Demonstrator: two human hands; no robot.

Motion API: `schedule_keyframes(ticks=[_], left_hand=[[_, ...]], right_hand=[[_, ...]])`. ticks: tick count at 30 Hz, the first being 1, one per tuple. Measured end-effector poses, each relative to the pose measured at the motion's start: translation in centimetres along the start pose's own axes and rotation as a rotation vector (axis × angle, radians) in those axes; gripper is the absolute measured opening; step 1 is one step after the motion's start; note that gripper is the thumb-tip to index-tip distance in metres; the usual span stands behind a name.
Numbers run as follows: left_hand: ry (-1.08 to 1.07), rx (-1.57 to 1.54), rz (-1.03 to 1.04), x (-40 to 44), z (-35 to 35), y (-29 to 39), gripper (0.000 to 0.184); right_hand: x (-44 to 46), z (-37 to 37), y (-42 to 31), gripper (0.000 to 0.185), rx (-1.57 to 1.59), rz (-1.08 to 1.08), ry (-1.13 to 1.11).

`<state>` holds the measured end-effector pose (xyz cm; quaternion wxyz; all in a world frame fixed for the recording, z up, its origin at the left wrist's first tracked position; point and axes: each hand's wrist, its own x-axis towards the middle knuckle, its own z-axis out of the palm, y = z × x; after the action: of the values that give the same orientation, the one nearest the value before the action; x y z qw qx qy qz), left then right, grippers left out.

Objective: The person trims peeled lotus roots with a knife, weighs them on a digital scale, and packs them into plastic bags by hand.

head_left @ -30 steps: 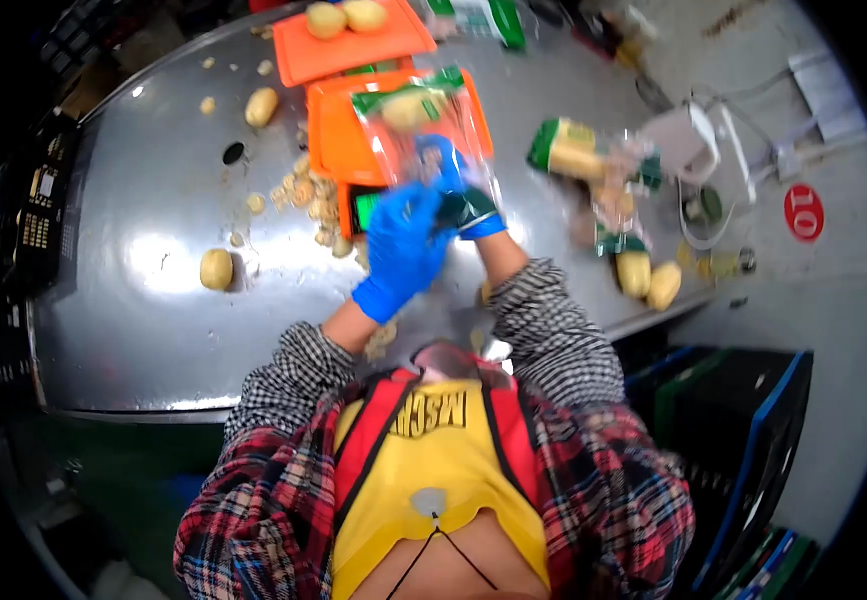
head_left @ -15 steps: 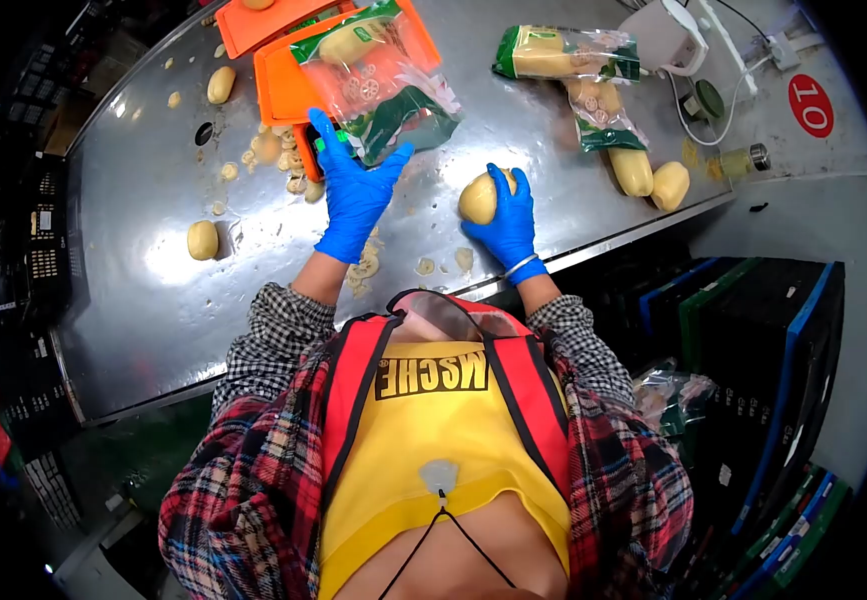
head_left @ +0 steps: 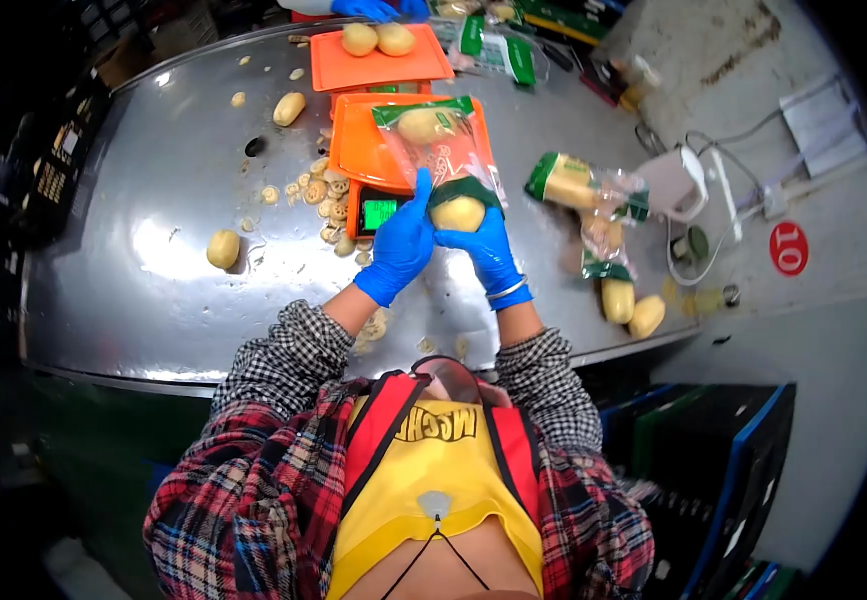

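Note:
A clear plastic bag (head_left: 441, 163) with green printed bands lies over the orange scale tray (head_left: 353, 150), a pale lotus root section (head_left: 423, 125) inside its far end. My left hand (head_left: 400, 243) grips the bag's left edge near its mouth, fingers partly hidden. My right hand (head_left: 485, 252) is closed around a second lotus root section (head_left: 458, 213) at the near mouth of the bag. How far this piece is inside, I cannot tell. Both hands wear blue gloves. The scale's green display (head_left: 379, 213) shows just beyond my left hand.
Another orange scale tray (head_left: 378, 68) behind bears two lotus root pieces. Sliced trimmings (head_left: 328, 200) lie left of the scale. Filled bags (head_left: 583, 190) and a white jug-like container (head_left: 675, 183) stand at right. Another person's gloved hands (head_left: 363, 8) show at the far edge.
My right hand has carried the lotus root section from the bare table to the bag's mouth. My left hand has closed on the bag. The camera view has shifted.

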<state>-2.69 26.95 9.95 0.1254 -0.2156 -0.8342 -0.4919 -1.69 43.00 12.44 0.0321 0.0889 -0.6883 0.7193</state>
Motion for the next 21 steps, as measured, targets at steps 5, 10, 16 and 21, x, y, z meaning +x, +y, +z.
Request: schedule_keyframes(ticks=[5, 10, 16, 21], left_hand=[[0.092, 0.204, 0.008, 1.6, -1.4, 1.9, 0.085], [0.175, 0.372, 0.112, 2.2, -1.7, 1.0, 0.082], [0.058, 0.405, 0.084, 1.8, -2.0, 1.4, 0.086], [0.033, 0.254, 0.093, 1.4, -1.9, 1.9, 0.099]], right_hand=[[2.8, 1.0, -1.2, 0.053, -0.056, 0.054, 0.038], [5.7, 0.1, 3.0, 0.052, -0.478, -0.154, 0.112], [7.6, 3.1, 0.6, 0.059, -0.655, -0.204, 0.085], [10.0, 2.6, 4.4, 0.066, -0.845, -0.240, 0.210]])
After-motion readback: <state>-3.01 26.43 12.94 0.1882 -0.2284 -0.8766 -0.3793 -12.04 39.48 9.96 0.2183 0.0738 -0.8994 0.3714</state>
